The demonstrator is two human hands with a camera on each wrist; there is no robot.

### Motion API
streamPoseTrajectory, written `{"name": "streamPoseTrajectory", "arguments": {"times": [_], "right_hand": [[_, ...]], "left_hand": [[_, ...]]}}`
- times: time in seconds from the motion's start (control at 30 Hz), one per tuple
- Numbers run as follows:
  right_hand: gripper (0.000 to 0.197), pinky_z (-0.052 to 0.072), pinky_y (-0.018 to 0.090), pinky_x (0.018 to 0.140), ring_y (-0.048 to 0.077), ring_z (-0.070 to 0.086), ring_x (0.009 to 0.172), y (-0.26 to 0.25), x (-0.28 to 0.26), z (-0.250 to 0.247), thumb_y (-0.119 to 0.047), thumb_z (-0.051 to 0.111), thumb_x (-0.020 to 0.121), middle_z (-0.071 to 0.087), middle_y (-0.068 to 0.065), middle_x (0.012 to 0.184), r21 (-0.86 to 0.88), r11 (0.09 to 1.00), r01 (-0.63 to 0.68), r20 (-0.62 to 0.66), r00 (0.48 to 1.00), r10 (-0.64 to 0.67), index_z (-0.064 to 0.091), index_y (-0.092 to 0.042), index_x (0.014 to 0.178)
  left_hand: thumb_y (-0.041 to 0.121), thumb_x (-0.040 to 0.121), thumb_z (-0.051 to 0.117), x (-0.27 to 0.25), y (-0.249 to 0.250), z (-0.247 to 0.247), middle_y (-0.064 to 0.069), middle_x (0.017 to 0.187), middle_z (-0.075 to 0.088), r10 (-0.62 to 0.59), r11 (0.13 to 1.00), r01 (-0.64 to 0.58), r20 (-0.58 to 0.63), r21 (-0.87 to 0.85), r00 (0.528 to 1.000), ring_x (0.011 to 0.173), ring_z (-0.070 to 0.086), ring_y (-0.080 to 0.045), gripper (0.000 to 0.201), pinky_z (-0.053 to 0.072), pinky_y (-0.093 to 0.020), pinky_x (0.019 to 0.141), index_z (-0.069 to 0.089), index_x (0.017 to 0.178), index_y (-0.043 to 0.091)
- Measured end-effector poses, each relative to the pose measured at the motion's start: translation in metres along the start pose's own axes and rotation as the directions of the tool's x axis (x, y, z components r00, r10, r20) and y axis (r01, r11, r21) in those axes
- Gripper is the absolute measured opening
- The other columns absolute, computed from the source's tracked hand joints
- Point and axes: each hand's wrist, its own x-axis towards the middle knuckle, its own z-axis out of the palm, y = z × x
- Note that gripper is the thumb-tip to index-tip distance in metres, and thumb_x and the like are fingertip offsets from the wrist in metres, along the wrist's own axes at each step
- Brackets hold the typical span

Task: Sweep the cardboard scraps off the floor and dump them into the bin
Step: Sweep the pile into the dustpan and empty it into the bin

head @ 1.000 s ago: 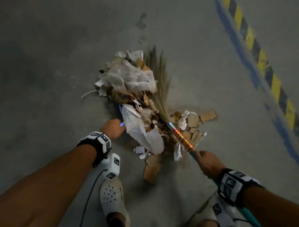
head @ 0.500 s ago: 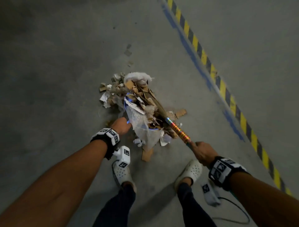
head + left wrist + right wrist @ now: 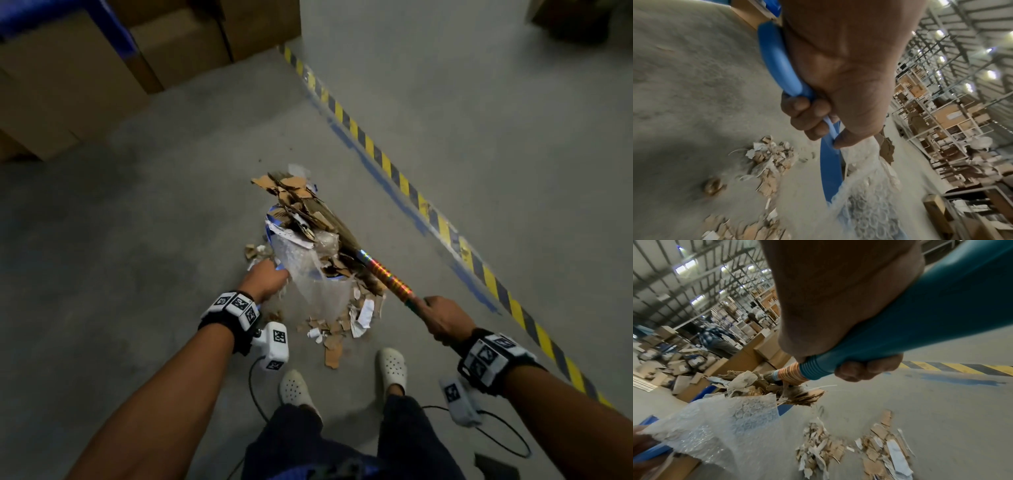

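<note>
Keep your left hand [image 3: 265,279] gripping the dustpan [image 3: 777,65] level, right hand [image 3: 442,317] clamping broom [image 3: 383,274] onto scraps [image 3: 294,202] (bubble wrap [image 3: 308,270] overhangs).

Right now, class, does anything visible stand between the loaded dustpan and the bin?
No bin shows in any view, so the path cannot be judged. The left hand grips the blue dustpan, heaped with cardboard scraps and bubble wrap.

grey floor [image 3: 137,257], scattered cardboard scraps [image 3: 334,342], striped tape [image 3: 383,161]
</note>
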Motion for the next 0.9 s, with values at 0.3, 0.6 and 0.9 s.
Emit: {"name": "streamPoseTrajectory", "arguments": {"times": [0.3, 0.6, 0.9], "right_hand": [[0.06, 0.034, 0.022, 0.04, 0.018, 0.042, 0.043, -0.01, 0.005, -0.115, -0.067, 0.032, 0.093, 0.047, 0.004, 0.059, -0.02, 0.975, 0.223, -0.037, 0.974, -0.223, 0.044, -0.013, 0.069], [0.064, 0.038, 0.024, 0.04, 0.021, 0.044, 0.045, -0.034, 0.0, -0.166, -0.073, 0.032, 0.088, 0.047, 0.004, 0.059, -0.17, 0.878, 0.447, 0.029, 0.893, -0.449, 0.045, -0.014, 0.067], [0.062, 0.041, 0.025, 0.04, 0.019, 0.048, 0.042, -0.069, -0.073, -0.106, -0.069, 0.033, 0.091, 0.053, 0.003, 0.058, -0.278, 0.744, 0.608, 0.157, 0.793, -0.589, 0.051, -0.013, 0.07]], "left_hand": [[0.035, 0.067, 0.054, -0.055, 0.073, -0.011, -0.003, 0.048, 0.044, -0.026, 0.963, -0.031, -0.206, -0.266, 0.978, 0.045, 0.038, -0.02, 0.027, 0.032, -0.032, 0.054, 0.048, 0.055, 0.012], [0.029, 0.072, 0.05, -0.117, 0.064, 0.002, -0.005, 0.048, 0.031, -0.137, 0.895, -0.044, -0.368, -0.444, 0.92, 0.038, 0.024, -0.017, 0.025, 0.02, -0.025, 0.044, 0.034, 0.059, 0.015], [0.027, 0.083, 0.054, -0.245, -0.03, 0.025, -0.008, 0.054, 0.042, -0.33, 0.827, 0.002, -0.483, -0.562, 0.811, 0.04, 0.033, -0.019, 0.027, 0.025, -0.023, 0.043, 0.044, 0.064, 0.01]]}}
